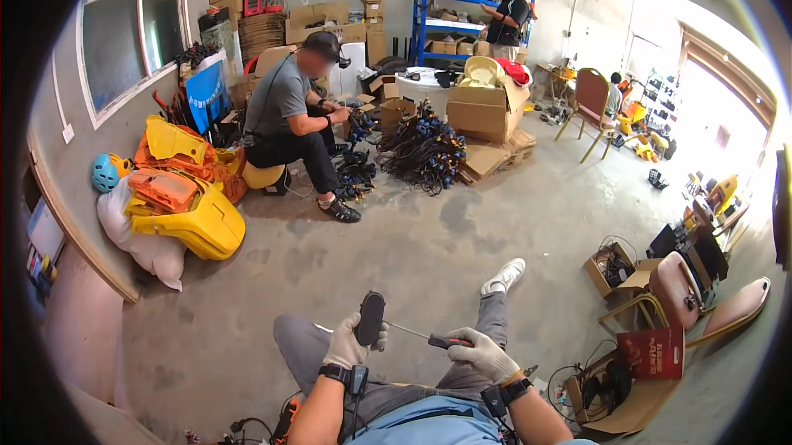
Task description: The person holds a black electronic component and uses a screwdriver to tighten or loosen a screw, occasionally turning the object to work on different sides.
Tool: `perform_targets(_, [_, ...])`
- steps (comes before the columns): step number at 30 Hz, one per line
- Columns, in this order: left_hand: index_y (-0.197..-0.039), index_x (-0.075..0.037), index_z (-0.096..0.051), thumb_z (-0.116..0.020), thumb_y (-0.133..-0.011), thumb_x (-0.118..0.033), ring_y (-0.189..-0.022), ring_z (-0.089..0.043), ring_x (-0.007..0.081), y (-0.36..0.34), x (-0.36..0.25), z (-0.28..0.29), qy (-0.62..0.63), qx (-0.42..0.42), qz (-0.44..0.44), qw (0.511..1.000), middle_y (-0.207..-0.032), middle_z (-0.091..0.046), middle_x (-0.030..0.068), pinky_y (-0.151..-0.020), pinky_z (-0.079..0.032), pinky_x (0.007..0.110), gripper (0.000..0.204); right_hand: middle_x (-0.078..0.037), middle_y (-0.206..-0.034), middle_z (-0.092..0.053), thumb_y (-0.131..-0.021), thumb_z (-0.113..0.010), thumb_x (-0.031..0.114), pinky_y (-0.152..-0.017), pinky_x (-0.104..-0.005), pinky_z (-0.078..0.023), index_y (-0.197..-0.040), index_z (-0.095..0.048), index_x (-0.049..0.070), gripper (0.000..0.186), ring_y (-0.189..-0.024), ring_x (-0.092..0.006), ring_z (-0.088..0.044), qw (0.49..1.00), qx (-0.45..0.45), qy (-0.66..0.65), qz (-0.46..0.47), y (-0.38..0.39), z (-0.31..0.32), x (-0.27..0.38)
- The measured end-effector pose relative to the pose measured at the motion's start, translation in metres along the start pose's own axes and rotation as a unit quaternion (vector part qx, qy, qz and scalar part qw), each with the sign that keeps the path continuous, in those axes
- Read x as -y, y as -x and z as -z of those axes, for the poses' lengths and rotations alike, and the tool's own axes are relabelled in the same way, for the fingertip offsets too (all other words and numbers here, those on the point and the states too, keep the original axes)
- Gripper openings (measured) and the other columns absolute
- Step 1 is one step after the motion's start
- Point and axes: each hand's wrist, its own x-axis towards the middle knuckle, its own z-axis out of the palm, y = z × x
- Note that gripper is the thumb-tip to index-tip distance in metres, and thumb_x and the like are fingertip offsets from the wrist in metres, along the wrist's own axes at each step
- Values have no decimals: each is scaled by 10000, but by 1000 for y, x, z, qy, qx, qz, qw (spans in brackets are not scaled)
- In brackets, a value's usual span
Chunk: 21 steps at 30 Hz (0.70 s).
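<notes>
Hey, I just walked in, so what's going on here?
A person's gloved left hand holds a dark oblong part. The gloved right hand grips a screwdriver pointed toward it; whether the tip touches is unclear. Beyond, a seated co-worker bends forward beside a heap of dark cables.
</notes>
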Motion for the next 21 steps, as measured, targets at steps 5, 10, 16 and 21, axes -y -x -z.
perform_targets(5, [-1390,3,-557,-491,-1084,-300,-872,-734,359,0,6,8,-17,-15,13,1000,-1094,-715,256,-777,-618,508,437,-21,-944,-656,-896,-802,221,-730,-252,-522,-1318,-629,-47,529,-810,-96,-630,1000,12,-6,-8,-4,2,-8])
perform_targets(10, [-1416,-23,-537,-583,-1085,-250,-843,-740,304,-4,7,16,-15,67,19,997,-1074,-721,205,-774,-642,475,404,-24,-957,-673,-898,-799,225,-762,-262,-532,-1306,-640,-43,514,-829,-99,-637,1000,11,1,3,-4,3,-10])
perform_targets(16, [-1524,-102,-456,-593,-1092,-312,-871,-743,316,-15,10,32,-30,45,18,998,-1131,-702,234,-765,-641,442,500,-33,-972,-684,-896,-802,223,-773,-260,-533,-1291,-652,-40,498,-842,-104,-641,1000,5,19,1,1,0,-1])
perform_targets(21, [-1440,-76,-510,-558,-1110,-328,-867,-751,286,-10,12,23,-13,28,11,999,-1091,-715,200,-748,-659,417,418,-34,-978,-688,-905,-799,216,-771,-262,-533,-1297,-653,-41,490,-841,-104,-642,1000,3,21,-4,1,4,-5])
